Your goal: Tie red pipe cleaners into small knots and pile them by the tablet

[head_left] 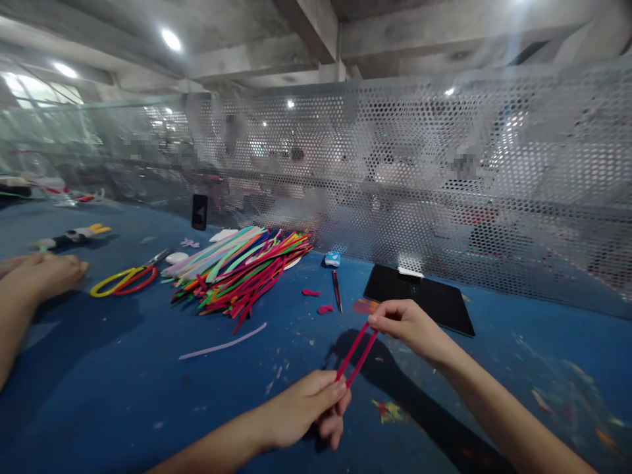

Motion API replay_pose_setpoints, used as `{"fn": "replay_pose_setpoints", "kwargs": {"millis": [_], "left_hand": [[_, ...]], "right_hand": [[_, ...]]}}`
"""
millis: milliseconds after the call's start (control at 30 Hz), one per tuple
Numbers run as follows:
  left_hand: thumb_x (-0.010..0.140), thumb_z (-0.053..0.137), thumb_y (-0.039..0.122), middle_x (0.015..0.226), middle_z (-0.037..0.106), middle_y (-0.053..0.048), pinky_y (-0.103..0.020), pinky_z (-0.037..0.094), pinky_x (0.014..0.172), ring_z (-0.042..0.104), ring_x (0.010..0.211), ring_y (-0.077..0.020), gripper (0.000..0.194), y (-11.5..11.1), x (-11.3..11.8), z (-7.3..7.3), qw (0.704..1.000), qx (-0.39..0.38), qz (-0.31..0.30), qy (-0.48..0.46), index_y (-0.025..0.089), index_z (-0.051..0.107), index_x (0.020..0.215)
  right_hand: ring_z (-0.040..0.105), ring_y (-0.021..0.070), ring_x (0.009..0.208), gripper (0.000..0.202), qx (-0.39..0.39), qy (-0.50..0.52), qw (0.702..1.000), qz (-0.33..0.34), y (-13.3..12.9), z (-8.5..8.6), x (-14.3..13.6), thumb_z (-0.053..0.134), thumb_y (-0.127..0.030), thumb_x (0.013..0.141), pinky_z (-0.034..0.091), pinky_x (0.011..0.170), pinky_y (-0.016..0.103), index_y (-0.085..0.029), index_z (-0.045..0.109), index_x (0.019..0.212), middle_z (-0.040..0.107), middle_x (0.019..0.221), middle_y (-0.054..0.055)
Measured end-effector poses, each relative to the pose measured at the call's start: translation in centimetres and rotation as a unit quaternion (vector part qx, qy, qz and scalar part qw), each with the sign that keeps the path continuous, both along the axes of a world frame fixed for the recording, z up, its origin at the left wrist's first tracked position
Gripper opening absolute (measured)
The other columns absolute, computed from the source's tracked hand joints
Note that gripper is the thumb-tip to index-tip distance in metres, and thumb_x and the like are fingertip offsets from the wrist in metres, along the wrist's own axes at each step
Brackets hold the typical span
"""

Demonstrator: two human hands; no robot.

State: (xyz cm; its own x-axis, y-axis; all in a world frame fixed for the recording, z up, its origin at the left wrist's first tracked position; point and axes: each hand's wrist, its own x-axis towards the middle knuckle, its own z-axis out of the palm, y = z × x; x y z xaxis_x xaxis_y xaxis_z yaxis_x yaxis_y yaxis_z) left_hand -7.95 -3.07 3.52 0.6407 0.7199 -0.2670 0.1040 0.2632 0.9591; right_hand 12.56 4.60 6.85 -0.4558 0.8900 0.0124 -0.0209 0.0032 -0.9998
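Note:
A magenta pipe cleaner (363, 359), bent double into two near-parallel strands, stretches between my hands above the blue table. My left hand (311, 405), low in the middle of the view, is closed on its lower part. Up and to the right, my right hand (402, 322) pinches its top end between thumb and fingers. Beyond them lie two small twisted magenta pieces (325, 309) and a dark red pen (336, 291). A pale purple pipe cleaner (224, 345) lies to the left of my hands.
A pile of colourful pipe cleaners (247, 266) lies at centre-left, beside yellow and red-handled scissors (129, 280). A black tablet (444, 306) lies behind my right hand. A perforated metal screen (395, 178) borders the table (123, 395). Another person's hands (52, 276) are at far left.

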Motion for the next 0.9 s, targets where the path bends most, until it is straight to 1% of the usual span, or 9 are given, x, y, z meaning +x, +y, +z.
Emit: {"fn": "replay_pose_setpoints", "kwargs": {"millis": [67,167,233,300,433,533,633,767,900], "left_hand": [[0.082,0.042,0.051,0.054,0.049,0.002,-0.023,0.037,0.056,0.049,0.054,-0.0104,0.036,-0.1,0.0,0.4,1.0,0.002,0.013,-0.019,0.017,0.044,0.07],[0.078,0.049,0.051,0.059,0.039,0.006,-0.018,0.03,0.045,0.034,0.047,-0.0052,0.035,-0.3,0.1,0.5,0.996,-0.058,0.051,-0.05,0.017,0.043,0.071],[0.077,0.05,0.052,0.056,0.029,0.008,-0.015,0.017,0.038,0.02,0.042,-0.0035,0.036,-0.5,0.4,0.5,0.991,-0.092,0.081,-0.059,0.018,0.04,0.071],[0.075,0.049,0.056,0.052,0.023,0.01,-0.016,0.007,0.036,0.012,0.04,-0.0035,0.038,-0.8,0.8,0.5,0.987,-0.09,0.121,-0.063,0.02,0.037,0.072],[0.071,0.047,0.063,0.045,0.023,0.011,-0.018,0.007,0.035,0.014,0.036,-0.0037,0.043,-1.7,1.7,1.1,0.986,-0.067,0.139,-0.058,0.022,0.036,0.072],[0.068,0.055,0.061,0.046,0.025,0.011,-0.018,0.006,0.036,0.015,0.036,-0.0032,0.042,-2.6,2.2,1.8,0.988,-0.125,0.071,-0.061,0.022,0.042,0.076],[0.068,0.061,0.052,0.049,0.037,0.008,-0.018,0.011,0.038,0.027,0.039,-0.0038,0.037,-3.2,2.6,2.1,0.983,-0.142,0.047,-0.103,0.021,0.048,0.082],[0.075,0.058,0.042,0.05,0.05,0.004,-0.017,0.023,0.041,0.04,0.041,-0.0055,0.026,-3.1,2.7,1.7,0.974,-0.133,0.062,-0.171,0.019,0.049,0.082],[0.079,0.054,0.034,0.063,0.057,-0.001,-0.02,0.038,0.049,0.05,0.049,-0.0078,0.019,-2.4,2.3,0.9,0.973,-0.135,0.091,-0.161,0.015,0.05,0.081]], "right_hand": [[0.04,0.0074,0.048,0.023,-0.014,0.033,0.999,-0.01,-0.8,0.1,-0.8,0.067,-0.037,0.07,0.032,0.049,0.02,-0.017,0.058,0.061,0.048,0.054,-0.005],[0.057,0.0127,0.07,0.026,-0.058,0.139,0.988,-0.012,-2.6,-0.3,-3.0,0.049,-0.047,0.081,0.044,0.068,0.028,-0.021,0.055,0.079,0.059,0.082,0.001],[0.058,0.0175,0.089,0.027,-0.119,0.267,0.956,0.026,-3.8,-1.0,-4.4,0.045,-0.048,0.083,0.042,0.081,0.036,-0.023,0.054,0.088,0.059,0.101,0.004],[0.055,0.0204,0.1,0.033,-0.125,0.315,0.936,0.096,-4.7,-1.9,-5.2,0.056,-0.047,0.077,0.038,0.088,0.039,-0.024,0.054,0.1,0.058,0.109,0.006],[0.054,0.0213,0.102,0.064,-0.068,0.218,0.944,0.24,-5.7,-3.0,-5.1,0.073,-0.04,0.063,0.038,0.089,0.037,-0.027,0.048,0.12,0.054,0.117,0.007],[0.055,0.0226,0.101,0.044,-0.017,0.176,0.943,0.282,-5.9,-2.5,-4.4,0.066,-0.048,0.067,0.04,0.085,0.035,-0.025,0.063,0.104,0.056,0.115,0.007],[0.055,0.0232,0.098,0.036,0.03,0.155,0.935,0.318,-5.8,-1.5,-3.9,0.058,-0.054,0.071,0.043,0.081,0.033,-0.023,0.071,0.084,0.059,0.109,0.008],[0.055,0.0194,0.092,0.034,0.091,0.111,0.964,0.224,-5.1,-1.4,-3.6,0.058,-0.051,0.072,0.044,0.078,0.03,-0.022,0.07,0.087,0.057,0.101,0.006],[0.053,0.0126,0.064,0.028,0.127,-0.003,0.985,0.112,-4.1,-2.1,-3.4,0.058,-0.044,0.076,0.043,0.058,0.023,-0.017,0.066,0.071,0.057,0.07,0.002]]}}
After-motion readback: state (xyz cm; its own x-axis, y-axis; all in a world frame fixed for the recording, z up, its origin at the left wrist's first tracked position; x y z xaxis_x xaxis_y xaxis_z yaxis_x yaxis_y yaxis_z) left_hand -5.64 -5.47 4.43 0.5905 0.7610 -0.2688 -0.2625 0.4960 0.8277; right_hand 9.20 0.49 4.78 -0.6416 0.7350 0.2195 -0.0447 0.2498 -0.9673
